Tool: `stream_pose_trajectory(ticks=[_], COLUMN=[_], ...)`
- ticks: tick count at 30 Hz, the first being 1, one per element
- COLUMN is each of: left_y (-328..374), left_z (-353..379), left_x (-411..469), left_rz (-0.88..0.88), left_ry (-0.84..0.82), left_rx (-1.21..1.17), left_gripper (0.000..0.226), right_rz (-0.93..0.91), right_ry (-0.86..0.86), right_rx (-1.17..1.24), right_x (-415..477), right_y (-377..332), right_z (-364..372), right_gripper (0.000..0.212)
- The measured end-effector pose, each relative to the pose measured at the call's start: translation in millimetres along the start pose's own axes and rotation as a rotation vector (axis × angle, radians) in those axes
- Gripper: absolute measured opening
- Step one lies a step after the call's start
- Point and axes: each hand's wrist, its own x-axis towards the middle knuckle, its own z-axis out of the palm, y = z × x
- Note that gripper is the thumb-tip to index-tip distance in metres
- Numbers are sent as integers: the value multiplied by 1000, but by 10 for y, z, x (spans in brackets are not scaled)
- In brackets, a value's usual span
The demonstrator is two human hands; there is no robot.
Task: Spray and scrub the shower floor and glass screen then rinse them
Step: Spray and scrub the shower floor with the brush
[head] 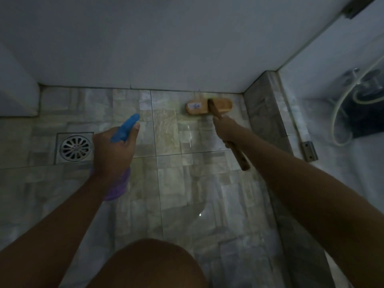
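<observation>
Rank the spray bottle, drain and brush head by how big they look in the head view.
Largest: spray bottle, though it is nearer the camera.
Then: drain and brush head, too alike to rank.

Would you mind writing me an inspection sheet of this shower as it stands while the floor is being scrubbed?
Surface: tiled floor, glossy with small glints, looks wet.
Job's things: wooden brush with its head on the floor at the far wall; spray bottle with a purple body and blue nozzle, held above the floor.
Clutter: nothing seen.
Grippers: left hand grips the spray bottle; right hand grips the brush handle.
Cables: a pale hose loops beyond the glass screen.
Surroundings: metal drain at left; stone kerb beside the glass screen; plain wall ahead.
</observation>
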Motion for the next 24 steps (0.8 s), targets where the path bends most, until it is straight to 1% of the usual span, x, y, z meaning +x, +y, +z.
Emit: stream_pose_trajectory(ticks=[3, 5, 7, 9, 10, 12, 14, 15, 17, 19, 21, 23, 24], left_y=[-40, -43, -32, -4, 2, 17, 22, 17, 14, 19, 51, 47, 39], left_z=[-39, -64, -75, -55, -38, 2, 25, 24, -1, -45, -73, -83, -79], left_x=[15, 1, -8, -13, -13, -18, -28, -29, -27, -25, -30, -25, -25], left_rz=[0, 4, -1, 9, 5, -11, -18, -17, -14, -5, -54, -65, -64], left_ry=[31, 33, 34, 37, 34, 31, 27, 26, 25, 24, 41, 70, 78], left_rx=[56, 61, 33, 35, 37, 39, 41, 42, 49, 44, -9, -24, -16], left_gripper=[57, 55, 51, 49, 50, 52, 53, 53, 49, 43, 45, 45, 46], right_rz=[-35, -8, -8, -1, 38, 47, 14, -34, -93, -97, -25, 33, 23], right_ry=[-40, -40, -40, -4, 11, 69, 19, 6, -54, -86, -80, -15, 6], right_rx=[-165, -153, -174, -127, -69, -16, -44, -75, -90, -157, -130, -119, -121], right_x=[-231, -125, 73, 286, 354, 409, 332, 253, 38, -228, -301, -147, 6], right_y=[490, 642, 566, 390, 265, 25, -141, -167, -6, 269, 534, 561, 510], right_z=[-7, -216, -393, -505, -530, -452, -269, -167, 9, 48, -104, -323, -400], right_gripper=[44, 43, 40, 40, 41, 42, 42, 43, 45, 47, 46, 44, 44])
